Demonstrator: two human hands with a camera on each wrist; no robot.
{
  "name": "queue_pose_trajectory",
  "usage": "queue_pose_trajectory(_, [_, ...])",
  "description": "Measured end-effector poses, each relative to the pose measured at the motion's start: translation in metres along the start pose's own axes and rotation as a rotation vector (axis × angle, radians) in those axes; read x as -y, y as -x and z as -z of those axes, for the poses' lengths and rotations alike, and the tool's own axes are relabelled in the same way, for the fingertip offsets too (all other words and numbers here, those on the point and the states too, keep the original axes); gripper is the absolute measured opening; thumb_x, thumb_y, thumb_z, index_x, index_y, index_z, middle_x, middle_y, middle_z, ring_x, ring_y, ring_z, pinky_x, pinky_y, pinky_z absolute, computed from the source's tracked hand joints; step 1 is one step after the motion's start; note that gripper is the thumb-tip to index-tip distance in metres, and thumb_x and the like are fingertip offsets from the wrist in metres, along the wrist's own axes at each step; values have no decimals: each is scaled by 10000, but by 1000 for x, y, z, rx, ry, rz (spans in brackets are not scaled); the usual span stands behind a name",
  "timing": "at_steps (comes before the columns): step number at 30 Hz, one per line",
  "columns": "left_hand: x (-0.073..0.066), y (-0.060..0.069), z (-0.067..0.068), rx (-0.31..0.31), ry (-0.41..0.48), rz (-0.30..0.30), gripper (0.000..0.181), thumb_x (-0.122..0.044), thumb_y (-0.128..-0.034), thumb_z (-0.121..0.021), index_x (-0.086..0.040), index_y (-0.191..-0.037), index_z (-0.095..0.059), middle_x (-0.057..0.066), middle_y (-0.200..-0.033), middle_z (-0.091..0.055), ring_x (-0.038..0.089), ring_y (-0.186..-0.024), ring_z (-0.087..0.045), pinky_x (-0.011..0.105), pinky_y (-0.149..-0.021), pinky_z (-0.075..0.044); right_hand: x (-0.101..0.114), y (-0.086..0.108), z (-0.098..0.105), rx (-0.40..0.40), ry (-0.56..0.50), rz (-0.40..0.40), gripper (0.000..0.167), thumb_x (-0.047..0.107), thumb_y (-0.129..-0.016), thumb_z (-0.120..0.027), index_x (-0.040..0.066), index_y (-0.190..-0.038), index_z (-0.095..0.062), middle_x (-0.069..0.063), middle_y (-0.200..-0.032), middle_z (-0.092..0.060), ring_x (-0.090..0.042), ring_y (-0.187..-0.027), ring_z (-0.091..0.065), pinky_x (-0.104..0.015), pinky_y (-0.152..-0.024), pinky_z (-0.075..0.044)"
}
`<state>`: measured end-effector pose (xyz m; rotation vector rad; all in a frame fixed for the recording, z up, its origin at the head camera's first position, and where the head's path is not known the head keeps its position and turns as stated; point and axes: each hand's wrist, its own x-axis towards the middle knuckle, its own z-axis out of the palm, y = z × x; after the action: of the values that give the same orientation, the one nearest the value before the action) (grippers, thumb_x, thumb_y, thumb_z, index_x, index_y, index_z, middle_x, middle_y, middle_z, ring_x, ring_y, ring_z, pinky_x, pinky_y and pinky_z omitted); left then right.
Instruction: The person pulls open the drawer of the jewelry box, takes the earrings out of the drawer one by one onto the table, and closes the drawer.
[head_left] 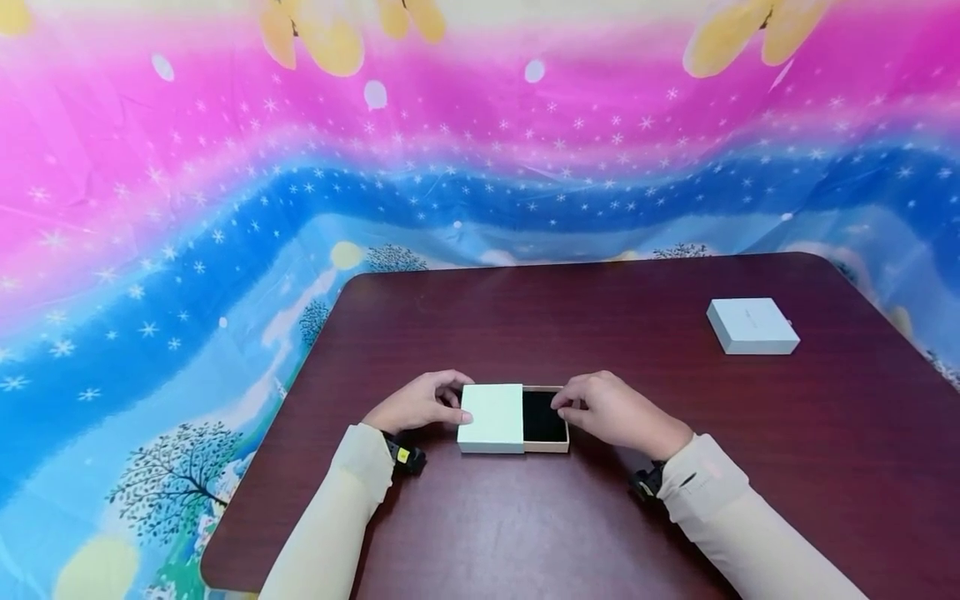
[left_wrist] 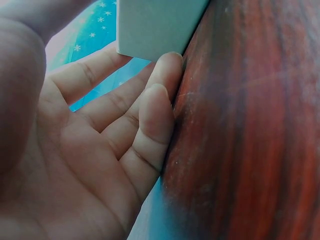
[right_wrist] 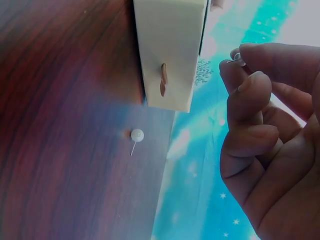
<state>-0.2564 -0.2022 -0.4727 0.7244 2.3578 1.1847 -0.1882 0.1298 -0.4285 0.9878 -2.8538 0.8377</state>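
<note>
A small white drawer-style jewelry box (head_left: pixel 491 417) lies on the table, its drawer pulled partway out to the right. Black padding (head_left: pixel 543 417) fills the visible part of the drawer. At the box's left end my left hand (head_left: pixel 420 402) holds the sleeve between thumb and fingers. My right hand (head_left: pixel 615 408) hovers over the drawer's right side. Between its thumb and fingertip, the right wrist view shows a tiny stud earring (right_wrist: pixel 239 60), partly hidden. Another stud earring, with a white pearl-like ball (right_wrist: pixel 137 135) and a thin post, rests on the table near the drawer's ribbon pull (right_wrist: pixel 163 80).
A second white box (head_left: pixel 753 325), closed, sits toward the table's back right. The dark red-brown table (head_left: pixel 525 525) has rounded corners. Behind it hangs a colourful printed cloth (head_left: pixel 480 125).
</note>
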Motion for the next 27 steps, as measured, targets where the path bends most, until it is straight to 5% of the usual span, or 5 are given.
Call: queue_pose_trajectory(27, [-1,0,1,9,6,-13,580,-400,-792,-812,-178,-1280,-588,27,-980,-645,204,-889,-603,372,-727,-515,-6,11,11,4,27,-51,90,122,-873,-733,198,-917,-749,157,-883,-641,-14,-751,-560,-264,-662,-482])
